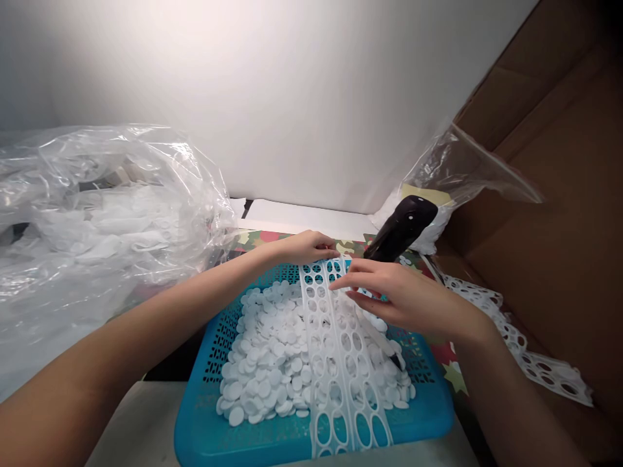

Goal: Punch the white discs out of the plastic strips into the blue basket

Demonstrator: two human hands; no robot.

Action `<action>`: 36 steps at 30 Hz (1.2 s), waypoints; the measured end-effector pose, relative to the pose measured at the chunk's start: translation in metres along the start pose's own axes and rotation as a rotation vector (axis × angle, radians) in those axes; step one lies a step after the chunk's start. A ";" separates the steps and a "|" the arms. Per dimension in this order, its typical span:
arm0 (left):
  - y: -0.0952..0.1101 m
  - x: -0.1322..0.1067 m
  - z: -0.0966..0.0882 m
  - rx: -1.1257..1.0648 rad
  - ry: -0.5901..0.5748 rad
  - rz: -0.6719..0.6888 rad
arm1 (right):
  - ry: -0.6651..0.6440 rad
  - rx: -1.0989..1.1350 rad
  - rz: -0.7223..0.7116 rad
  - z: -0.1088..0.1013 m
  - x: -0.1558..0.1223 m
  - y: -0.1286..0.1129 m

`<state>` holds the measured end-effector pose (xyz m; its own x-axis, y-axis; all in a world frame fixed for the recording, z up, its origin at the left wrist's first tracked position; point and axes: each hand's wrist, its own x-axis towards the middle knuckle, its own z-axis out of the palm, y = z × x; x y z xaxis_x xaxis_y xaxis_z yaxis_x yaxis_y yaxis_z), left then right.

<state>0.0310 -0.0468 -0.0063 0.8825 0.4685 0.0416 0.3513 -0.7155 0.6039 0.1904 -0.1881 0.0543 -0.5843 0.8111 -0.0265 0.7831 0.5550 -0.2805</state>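
A white plastic strip with rows of round holes [346,363] lies lengthwise over a blue perforated basket [214,415]. Beneath it, the basket holds a heap of small white discs [272,350]. My left hand [311,246] is closed on the strip's far end, at the basket's back rim. My right hand [389,288] is over the strip's right side, fingers stretched out and apart, an index fingertip at the strip's upper part. Some discs on the right are hidden by the strip and my right hand.
Behind the basket stands a black handle-like object [403,224]. Large clear plastic bags with white contents [121,214] lie left. More holed white strips [525,350] are at right beside a cardboard box wall [559,227]. Another clear bag [452,165] stands at back right.
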 end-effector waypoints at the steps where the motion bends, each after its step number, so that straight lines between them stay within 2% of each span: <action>1: 0.000 0.000 0.000 0.001 -0.002 0.006 | -0.005 -0.004 0.019 0.000 -0.001 0.000; 5: 0.000 0.000 -0.001 0.001 -0.003 0.015 | -0.011 -0.063 0.058 0.001 -0.003 -0.001; 10: 0.000 0.000 0.000 -0.002 0.005 0.013 | -0.012 -0.180 0.034 0.007 0.001 -0.005; 19: 0.001 -0.001 -0.001 -0.011 -0.003 0.011 | -0.067 -0.364 0.036 0.030 0.013 -0.011; 23: 0.001 -0.001 -0.001 -0.011 0.000 0.006 | -0.054 -0.375 0.014 0.027 0.013 -0.010; 27: 0.001 0.000 -0.001 -0.001 0.007 0.020 | 0.050 -0.357 0.010 0.014 0.009 -0.003; 32: -0.001 0.001 -0.002 -0.022 -0.008 0.057 | 0.242 -0.306 0.108 0.002 0.003 0.014; 36: -0.001 0.001 -0.002 -0.024 -0.007 0.080 | 0.296 -0.177 0.134 0.000 0.005 0.026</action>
<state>0.0310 -0.0442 -0.0050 0.9097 0.4067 0.0845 0.2723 -0.7374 0.6181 0.2077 -0.1691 0.0467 -0.4077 0.8826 0.2341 0.8883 0.4427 -0.1222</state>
